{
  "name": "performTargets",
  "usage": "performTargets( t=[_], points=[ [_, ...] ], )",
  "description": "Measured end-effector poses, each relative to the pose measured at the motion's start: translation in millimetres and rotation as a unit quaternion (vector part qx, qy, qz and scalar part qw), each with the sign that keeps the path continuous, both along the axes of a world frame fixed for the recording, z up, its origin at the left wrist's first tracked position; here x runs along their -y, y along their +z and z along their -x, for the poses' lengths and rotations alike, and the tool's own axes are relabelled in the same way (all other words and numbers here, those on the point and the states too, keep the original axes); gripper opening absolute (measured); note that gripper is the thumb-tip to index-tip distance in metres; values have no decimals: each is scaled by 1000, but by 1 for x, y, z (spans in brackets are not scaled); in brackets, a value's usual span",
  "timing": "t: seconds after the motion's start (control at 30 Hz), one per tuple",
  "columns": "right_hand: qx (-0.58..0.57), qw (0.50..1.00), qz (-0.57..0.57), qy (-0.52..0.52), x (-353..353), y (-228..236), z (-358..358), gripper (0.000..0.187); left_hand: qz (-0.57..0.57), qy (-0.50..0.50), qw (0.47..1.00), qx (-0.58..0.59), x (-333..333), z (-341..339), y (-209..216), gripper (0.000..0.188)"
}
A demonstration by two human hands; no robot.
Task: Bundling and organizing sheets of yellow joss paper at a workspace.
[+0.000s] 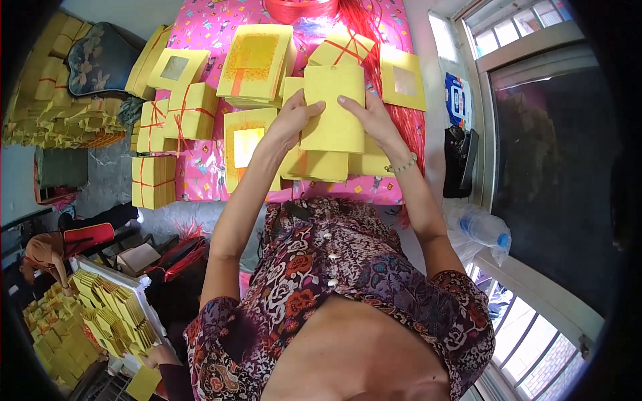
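Both hands grip a stack of yellow paper (pixel 334 127) by its two long sides, over the middle of the table. My left hand (pixel 293 119) is closed on its left edge, with the thumb lying on the top sheet. On the opposite edge my right hand (pixel 376 121) does the same. More yellow paper (pixel 329 167) lies under the held stack, partly hidden by it. Just left of my left wrist is a yellow sheet pile with a shiny square (pixel 249 146). Beyond my left hand stands a taller pile with an orange-speckled gold square (pixel 254 57).
Several yellow bundles tied with red string (pixel 152 182) line the left of the pink patterned table cover (pixel 200 167). Loose red strands (pixel 409 134) hang along the right side. A plastic bottle (pixel 485 227) lies at right, by the window. At lower left, other people handle yellow paper (pixel 110 301).
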State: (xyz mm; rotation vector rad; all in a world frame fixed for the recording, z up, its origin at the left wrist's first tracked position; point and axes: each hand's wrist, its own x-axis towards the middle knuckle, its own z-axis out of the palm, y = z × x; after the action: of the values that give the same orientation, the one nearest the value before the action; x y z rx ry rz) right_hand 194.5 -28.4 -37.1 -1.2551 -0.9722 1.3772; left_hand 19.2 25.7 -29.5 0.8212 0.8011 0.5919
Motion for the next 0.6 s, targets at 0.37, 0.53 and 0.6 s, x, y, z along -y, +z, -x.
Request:
performTargets(
  t=[0.37, 0.53, 0.6],
  points=[
    [-33, 999, 8, -4, 2, 0, 2, 36, 26, 13, 999, -17, 5, -3, 14, 26],
    [-41, 999, 32, -9, 2, -2, 3, 37, 39, 20, 998, -34, 4, -3, 11, 25],
    [-48, 998, 37, -9, 2, -5, 1, 37, 40, 16, 998, -40, 4, -3, 9, 26]
  ],
)
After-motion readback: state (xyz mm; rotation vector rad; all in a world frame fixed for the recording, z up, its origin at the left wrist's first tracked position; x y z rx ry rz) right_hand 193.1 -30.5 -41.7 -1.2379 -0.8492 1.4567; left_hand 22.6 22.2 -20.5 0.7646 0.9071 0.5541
